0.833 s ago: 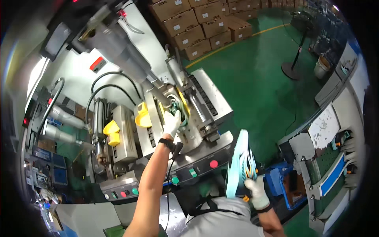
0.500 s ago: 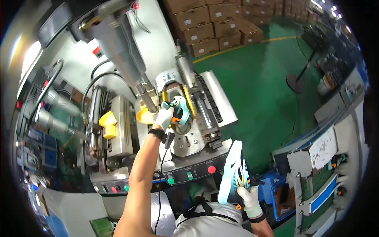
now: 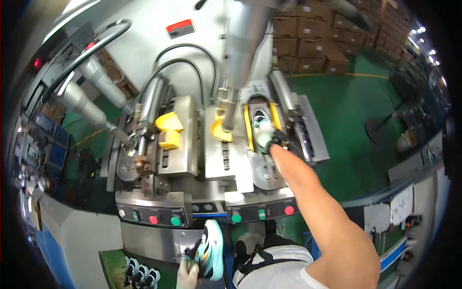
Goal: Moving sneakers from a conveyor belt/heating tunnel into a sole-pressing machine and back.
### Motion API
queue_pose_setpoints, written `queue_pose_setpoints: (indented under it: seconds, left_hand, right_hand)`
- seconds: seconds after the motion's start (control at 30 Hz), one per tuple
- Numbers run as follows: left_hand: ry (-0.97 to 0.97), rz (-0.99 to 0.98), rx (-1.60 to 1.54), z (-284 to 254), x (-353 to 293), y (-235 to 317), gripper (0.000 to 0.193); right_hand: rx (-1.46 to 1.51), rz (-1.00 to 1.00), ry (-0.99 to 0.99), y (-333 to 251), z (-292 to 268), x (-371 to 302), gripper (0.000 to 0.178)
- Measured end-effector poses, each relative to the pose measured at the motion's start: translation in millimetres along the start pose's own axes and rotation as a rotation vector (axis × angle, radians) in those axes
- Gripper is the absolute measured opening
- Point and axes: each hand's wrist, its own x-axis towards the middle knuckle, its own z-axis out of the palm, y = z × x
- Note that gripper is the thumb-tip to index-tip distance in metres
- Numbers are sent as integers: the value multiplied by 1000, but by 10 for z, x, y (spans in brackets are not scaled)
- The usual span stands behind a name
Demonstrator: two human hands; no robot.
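Note:
Low in the picture, my gloved left hand (image 3: pixel 187 274) is closed on a teal sports shoe (image 3: pixel 210 248) with a white sole and a dark collar. Its toe points up toward the machine. My right arm reaches across to the pressing machine (image 3: pixel 214 166), where my gloved right hand (image 3: pixel 263 135) grips a second sports shoe (image 3: pixel 260 117). That shoe lies in the right station between two yellow side pads (image 3: pixel 276 115). Glove and wrist cover much of it, and the fingers are somewhat blurred.
Yellow moulded pads (image 3: pixel 169 139) sit on the left station's metal block. A control panel (image 3: pixel 262 213) with coloured buttons runs along the machine's front. Several shoes (image 3: pixel 139 274) stand on a green rack at lower left. Stacked cartons (image 3: pixel 308 36) stand behind.
My left hand has drawn one shoe out of the right station and down toward me. My right hand has carried the other shoe from my lap into that station. The view has turned left.

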Motion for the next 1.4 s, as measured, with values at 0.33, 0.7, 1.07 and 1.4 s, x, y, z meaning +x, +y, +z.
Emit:
queue_pose_setpoints:
  seconds: [0.33,0.7,1.07,1.4]
  left_hand:
    - [687,-312,-41,731,14,-2779,44]
    - [345,-26,318,-1089,-546,-3109,60]
    - [238,-529,1021,-2928,-683,-5095,21]
    - [517,-85,-213,-1942,-1298,-2683,59]
  right_hand:
    - [900,-366,-530,406,-853,-2,26]
    - [-22,-926,-395,-268,-994,-3658,111]
    - [169,-813,-902,-250,-1447,-4803,79]
    - [720,-364,-1472,-1562,-2412,-5201,50]
